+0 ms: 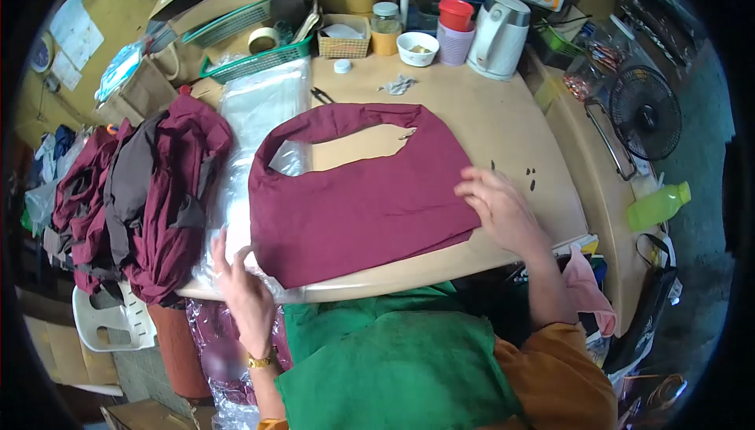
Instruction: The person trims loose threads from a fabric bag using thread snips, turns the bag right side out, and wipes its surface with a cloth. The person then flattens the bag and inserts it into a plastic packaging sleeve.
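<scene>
A maroon cloth shoulder bag [362,202] lies flat on the table in front of me, its wide strap looped toward the far side. My right hand [505,211] is at the bag's right edge with fingers stretched out, the fingertips at or just over the cloth. Near the lower left corner of the bag is my left hand [245,292], its fingers apart and nothing in them. Beneath and beside that corner runs a stack of clear plastic sleeves [263,107], partly covered by the bag.
A heap of maroon and dark grey cloth [149,194] rests on the table's left side. Small scissors [322,96] lie beyond the strap. Along the back stand a green basket [259,68], a glass jar [385,29], a white bowl [418,51] and an electric kettle [500,36].
</scene>
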Available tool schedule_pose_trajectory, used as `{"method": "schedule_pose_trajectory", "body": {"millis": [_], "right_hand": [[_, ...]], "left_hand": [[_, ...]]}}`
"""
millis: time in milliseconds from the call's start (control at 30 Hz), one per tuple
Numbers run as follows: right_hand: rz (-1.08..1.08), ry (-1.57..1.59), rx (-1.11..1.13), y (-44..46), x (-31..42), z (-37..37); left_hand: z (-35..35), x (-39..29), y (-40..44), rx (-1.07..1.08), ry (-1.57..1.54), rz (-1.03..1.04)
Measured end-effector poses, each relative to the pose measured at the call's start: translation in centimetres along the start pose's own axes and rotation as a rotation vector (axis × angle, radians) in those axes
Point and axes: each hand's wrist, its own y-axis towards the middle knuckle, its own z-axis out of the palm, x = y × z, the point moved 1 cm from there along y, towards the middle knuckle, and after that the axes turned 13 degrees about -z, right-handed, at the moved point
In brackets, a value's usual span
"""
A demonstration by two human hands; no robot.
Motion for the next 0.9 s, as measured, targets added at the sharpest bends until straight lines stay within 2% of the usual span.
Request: {"method": "schedule_pose_trajectory", "body": {"millis": [33,67,133,167,233,500,567,633,667,700,767,800,833,867,900], "right_hand": [[0.031,0.128,-0.200,1.9,1.5,0.5],[0.061,0.256,-0.401,3.6,2.7,1.0],[0.000,-0.061,-0.224,5.9,3.5,4.1],[-0.001,-0.186,-0.152,6.4,3.4,6.3],[0.031,-0.156,0.020,5.5,1.1,10.7],[0.076,-0.125,0.172,4.7,1.9,9.9],[0.058,-0.172,0.177,4.5,2.5,8.8],[0.089,-0.110,0.513,6.0,2.6,6.1],[0.165,0.120,0.620,8.6,1.7,4.3],[0.221,0.471,0.439,10.4,-0.4,5.6],[0.266,0.818,0.240,13.1,-3.0,8.7],[0.498,1.258,0.016,14.4,-2.6,9.8],[0.725,1.686,-0.235,15.3,-2.6,10.8],[0.712,1.684,-0.240,15.8,-3.9,11.9],[0.710,1.867,-0.485,16.1,-5.8,13.1]], "left_hand": [[-0.2,-2.7,0.0,0.118,-0.067,-0.036],[1.3,-3.6,0.2,0.242,-0.170,0.046],[3.7,-6.4,0.0,0.326,0.093,0.131],[6.1,-5.1,-0.2,0.377,0.175,0.129],[7.7,-3.6,0.1,0.332,0.215,0.077],[7.1,-2.1,-1.1,0.348,0.278,0.054],[5.7,-2.4,-1.3,0.517,0.270,0.013],[4.2,-2.2,1.0,0.645,0.200,0.027],[4.1,-2.9,2.8,0.723,-0.192,-0.144],[4.1,-3.6,4.6,0.780,-0.585,-0.309],[7.3,-4.7,7.0,0.773,-1.270,-0.590],[9.4,-4.5,8.2,0.774,-1.266,-0.586],[11.6,-4.0,9.7,0.721,-1.454,-0.741],[13.2,-3.6,10.7,0.654,-1.644,-0.894],[13.7,-3.2,11.3,0.649,-1.648,-0.884]]}}
